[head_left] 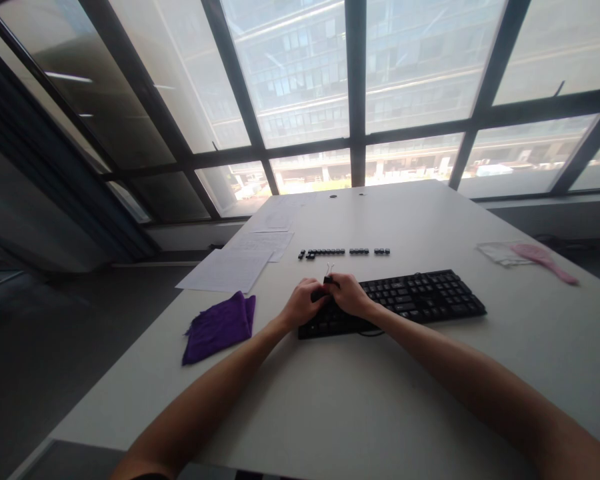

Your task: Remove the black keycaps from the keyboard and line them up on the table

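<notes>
- White table (330,407), long, its far end running up to the windows (305,80); dark frames, building outside, strong daylight.
- Black keyboard (410,295) flat on the table in front of the person, slightly angled; bit of black cable (372,333) at its near edge.
- Right hand (349,295) over the keyboard's left part, fingertips pinching a small black clip (327,279), pale wire ends up.
- Left hand (300,304) just beside it, fingers curled at the keyboard's left end; cannot tell if it grips anything.
- Loose black keycaps (330,252) in a broken row beyond the keyboard, a few just below the row's left end.
- Left side: purple cloth (219,328), folded; printed papers (227,269) behind it.
- Right side: pink brush (545,261) partly over a pale crumpled piece (497,253).
- Room: dark curtain (55,150) left, dark floor (105,320).
</notes>
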### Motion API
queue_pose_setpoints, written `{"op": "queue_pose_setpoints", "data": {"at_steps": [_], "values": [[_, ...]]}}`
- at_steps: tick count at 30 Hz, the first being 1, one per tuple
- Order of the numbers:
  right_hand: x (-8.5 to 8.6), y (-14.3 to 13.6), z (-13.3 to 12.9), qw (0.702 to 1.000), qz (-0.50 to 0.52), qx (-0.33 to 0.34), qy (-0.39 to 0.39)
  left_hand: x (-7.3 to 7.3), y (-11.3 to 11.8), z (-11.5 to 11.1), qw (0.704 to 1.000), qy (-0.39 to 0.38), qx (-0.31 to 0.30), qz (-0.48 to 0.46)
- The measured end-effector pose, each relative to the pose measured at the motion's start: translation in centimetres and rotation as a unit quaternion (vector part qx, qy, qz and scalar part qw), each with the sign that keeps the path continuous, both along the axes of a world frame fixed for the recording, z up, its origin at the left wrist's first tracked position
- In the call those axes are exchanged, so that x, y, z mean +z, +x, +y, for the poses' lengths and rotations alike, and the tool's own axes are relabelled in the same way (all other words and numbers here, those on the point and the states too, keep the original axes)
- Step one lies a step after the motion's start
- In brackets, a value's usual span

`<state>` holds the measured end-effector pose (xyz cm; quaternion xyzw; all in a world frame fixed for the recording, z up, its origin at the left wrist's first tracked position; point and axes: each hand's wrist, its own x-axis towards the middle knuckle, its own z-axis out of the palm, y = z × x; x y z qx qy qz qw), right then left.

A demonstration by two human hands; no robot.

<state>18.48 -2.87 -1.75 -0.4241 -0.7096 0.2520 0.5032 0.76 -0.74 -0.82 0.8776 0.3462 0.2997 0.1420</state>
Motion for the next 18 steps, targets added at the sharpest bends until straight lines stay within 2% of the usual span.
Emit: {"op": "queue_pose_setpoints", "data": {"at_steps": [8,15,18], "values": [[-0.07,0.49,0.55,0.995,0.089,-0.025,-0.042,0.07,0.86,0.04,0.999,-0.015,0.016,-0.038],[0.05,0.16,0.22,0.992,0.105,-0.063,-0.019,-0.20,0.89,-0.35,0.992,0.030,0.031,-0.120],[0.12,0.12,0.20,0.993,0.095,-0.056,-0.033,-0.43,0.86,-0.22,0.990,0.043,0.041,-0.132]]}}
